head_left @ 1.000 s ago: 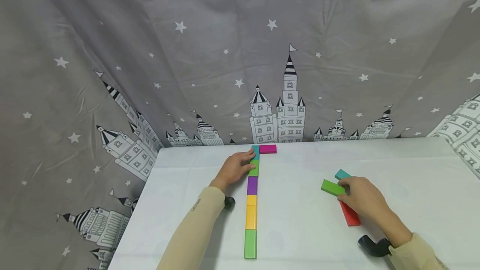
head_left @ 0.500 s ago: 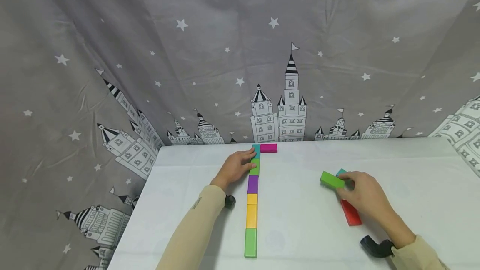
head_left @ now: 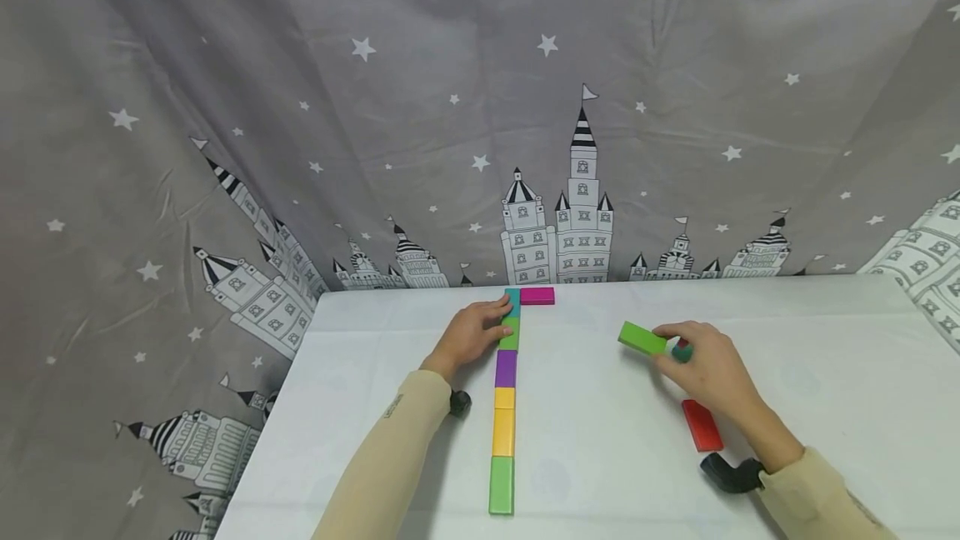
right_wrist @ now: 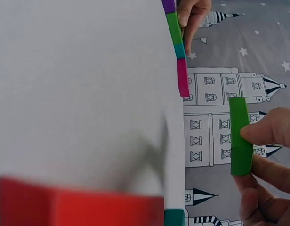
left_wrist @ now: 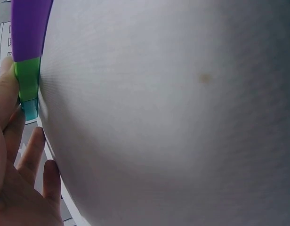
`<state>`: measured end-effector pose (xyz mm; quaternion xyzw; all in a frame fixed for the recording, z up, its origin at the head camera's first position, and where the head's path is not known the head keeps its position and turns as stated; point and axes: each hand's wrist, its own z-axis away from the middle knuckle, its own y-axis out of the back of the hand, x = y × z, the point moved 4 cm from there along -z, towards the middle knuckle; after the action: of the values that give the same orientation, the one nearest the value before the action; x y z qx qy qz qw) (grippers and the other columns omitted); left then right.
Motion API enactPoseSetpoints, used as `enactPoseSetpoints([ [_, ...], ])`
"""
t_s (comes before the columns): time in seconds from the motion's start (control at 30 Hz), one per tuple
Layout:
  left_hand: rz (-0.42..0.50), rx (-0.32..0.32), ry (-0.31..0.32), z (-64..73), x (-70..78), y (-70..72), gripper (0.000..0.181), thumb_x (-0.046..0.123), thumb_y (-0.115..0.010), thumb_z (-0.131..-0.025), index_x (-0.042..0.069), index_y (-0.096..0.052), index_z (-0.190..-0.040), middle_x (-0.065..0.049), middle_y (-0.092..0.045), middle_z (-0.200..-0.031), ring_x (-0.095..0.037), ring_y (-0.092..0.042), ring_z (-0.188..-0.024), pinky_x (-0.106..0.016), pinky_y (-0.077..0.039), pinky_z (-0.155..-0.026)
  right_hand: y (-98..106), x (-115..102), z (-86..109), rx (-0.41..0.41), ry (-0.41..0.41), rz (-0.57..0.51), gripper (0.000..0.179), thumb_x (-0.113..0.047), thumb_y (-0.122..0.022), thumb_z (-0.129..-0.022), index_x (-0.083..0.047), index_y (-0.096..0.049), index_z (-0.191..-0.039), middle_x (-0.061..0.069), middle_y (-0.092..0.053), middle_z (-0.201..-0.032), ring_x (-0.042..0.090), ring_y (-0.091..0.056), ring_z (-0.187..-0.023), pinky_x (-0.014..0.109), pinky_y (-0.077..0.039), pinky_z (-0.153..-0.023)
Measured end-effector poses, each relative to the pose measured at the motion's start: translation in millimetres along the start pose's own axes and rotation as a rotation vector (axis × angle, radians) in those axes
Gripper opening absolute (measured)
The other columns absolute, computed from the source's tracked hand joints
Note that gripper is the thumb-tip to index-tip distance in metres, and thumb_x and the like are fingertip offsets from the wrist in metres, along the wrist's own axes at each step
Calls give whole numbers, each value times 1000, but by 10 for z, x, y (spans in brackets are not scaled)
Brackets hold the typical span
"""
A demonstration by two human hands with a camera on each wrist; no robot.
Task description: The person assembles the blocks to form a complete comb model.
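A row of coloured blocks runs away from me down the table in the head view. My left hand [head_left: 467,336] lies along the row's far end, its fairly straight fingers touching the sides of the teal block [head_left: 513,300] and the green block [head_left: 509,335]. A magenta block [head_left: 537,297] stands crosswise beside the teal one. Above the table on the right, my right hand [head_left: 708,373] pinches a second green block [head_left: 642,338] by one end, between thumb and fingers. Below that hand lies a red block [head_left: 702,426]. Another teal block [right_wrist: 174,217] is partly hidden behind the right hand's fingers in the head view.
Nearer me the row goes on with a purple block [head_left: 506,368], yellow blocks [head_left: 503,432] and a light green block [head_left: 502,486]. Behind the white table's [head_left: 592,440] far edge hangs a grey curtain [head_left: 420,123] printed with castles and stars.
My right hand has raised the green block from beside the teal and red blocks and carried it leftward and farther from me. The left hand stays in place.
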<state>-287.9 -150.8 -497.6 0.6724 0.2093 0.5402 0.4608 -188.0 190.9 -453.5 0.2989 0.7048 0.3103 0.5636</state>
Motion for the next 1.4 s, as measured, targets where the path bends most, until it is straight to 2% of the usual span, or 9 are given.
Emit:
enactPoseSetpoints([
  [0.5, 16, -7, 2, 4, 8, 6, 52, 31, -69, -96, 16, -56, -144, 6, -44, -155, -26, -41, -143, -43, -29, -121, -274, -159, -348, 52, 128, -61, 29, -13, -77, -83, -7, -75, -111, 10, -73, -106, 26, -61, -89, 39, -49, -72],
  [0.93, 10, -2, -3, 19, 25, 23, 52, 30, -68, -97, 13, -55, -144, 4, -44, -155, -28, -42, -142, -45, -30, -121, -564, -281, -622, -24, 154, -74, 31, -15, -77, -82, -9, -77, -112, 9, -73, -109, 25, -61, -89, 38, -49, -73],
  [1.4, 3, -2, -3, 24, 29, 22, 53, 30, -69, -96, 13, -55, -145, 3, -44, -155, -28, -41, -143, -45, -29, -121, -817, -384, -774, -67, 207, -84, 33, -14, -76, -80, -8, -77, -112, 7, -74, -107, 24, -62, -91, 41, -53, -78],
])
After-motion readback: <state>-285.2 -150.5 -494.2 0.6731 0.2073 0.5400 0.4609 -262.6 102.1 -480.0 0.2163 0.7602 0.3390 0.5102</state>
